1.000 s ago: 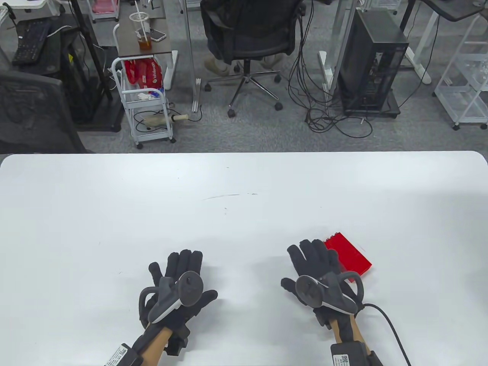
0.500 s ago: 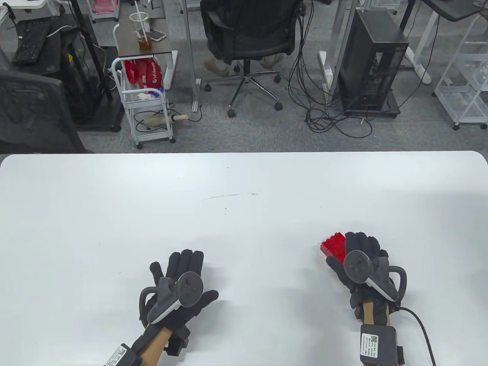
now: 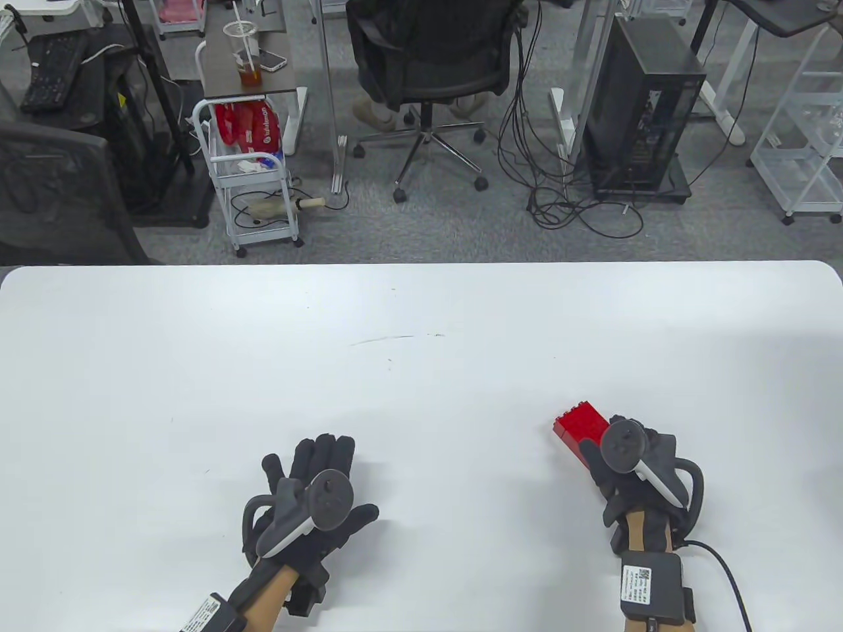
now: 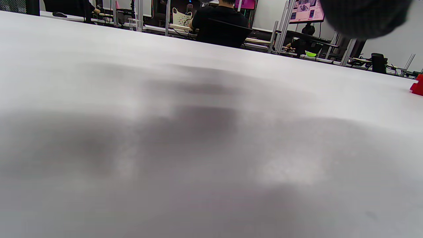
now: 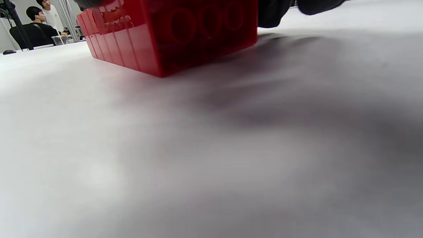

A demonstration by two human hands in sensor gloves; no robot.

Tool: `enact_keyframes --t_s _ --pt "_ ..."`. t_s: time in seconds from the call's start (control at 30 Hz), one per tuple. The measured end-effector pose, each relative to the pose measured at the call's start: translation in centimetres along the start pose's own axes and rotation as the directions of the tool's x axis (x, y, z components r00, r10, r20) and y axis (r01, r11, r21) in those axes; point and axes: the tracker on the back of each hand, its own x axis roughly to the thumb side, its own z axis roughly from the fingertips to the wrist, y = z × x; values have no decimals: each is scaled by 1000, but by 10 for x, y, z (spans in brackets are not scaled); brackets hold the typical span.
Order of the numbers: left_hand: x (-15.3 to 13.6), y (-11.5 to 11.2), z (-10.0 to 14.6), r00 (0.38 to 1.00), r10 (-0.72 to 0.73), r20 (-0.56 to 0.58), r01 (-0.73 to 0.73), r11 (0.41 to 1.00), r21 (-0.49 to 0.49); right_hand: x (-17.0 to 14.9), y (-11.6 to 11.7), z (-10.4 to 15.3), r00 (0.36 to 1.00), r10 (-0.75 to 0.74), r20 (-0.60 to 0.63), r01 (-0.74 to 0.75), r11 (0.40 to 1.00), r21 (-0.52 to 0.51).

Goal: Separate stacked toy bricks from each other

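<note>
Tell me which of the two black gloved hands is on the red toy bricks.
The right hand: it grips the stack of red plastic toy bricks near the table's right side. The left hand rests flat on the white table, far from them.

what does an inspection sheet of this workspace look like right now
surface: white table, faint dark scuff near its middle.
job's things: red brick stack at near right, bricks joined; studs face away from the person.
clutter: nothing seen on the table besides the stack.
grippers: left hand lies flat on the table, fingers spread, holding nothing. Right hand is on the stack's near end; its grip is hidden by the tracker.
cables: black cable runs from the right wrist off the near edge; a tangle of cables lies on the floor.
surroundings: office chair, computer tower, white cart, side table with iced drink.
</note>
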Motion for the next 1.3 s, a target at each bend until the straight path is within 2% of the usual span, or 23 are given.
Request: enact_keyframes --t_s 0.37,0.47,0.57,0.63,0.73,0.87,1.03,1.3 --pt "2 -1 0 1000 -5 9 5 1000 1 26 -7 5 991 133 9 -132 987 -91" --pt "3 -1 0 1000 -7 14 7 1000 -1 27 -9 6 996 64 57 -58 992 -110" --pt "4 -1 0 1000 -6 20 6 1000 1 31 -15 13 994 -3 108 25 979 -202" --pt "6 0 1 999 2 33 -2 1000 9 37 -18 19 983 -72 168 108 969 -220" --pt "9 2 4 998 21 66 -24 999 39 49 -20 29 961 -152 232 199 961 -194" --pt "16 5 10 984 74 162 -88 993 78 74 -19 44 935 -137 326 204 962 -180" --pt "26 7 17 940 152 305 -194 974 114 106 -10 63 876 -179 449 250 963 -103" --pt "33 5 20 866 279 415 -321 947 33 147 0 94 784 -166 599 242 969 -47"
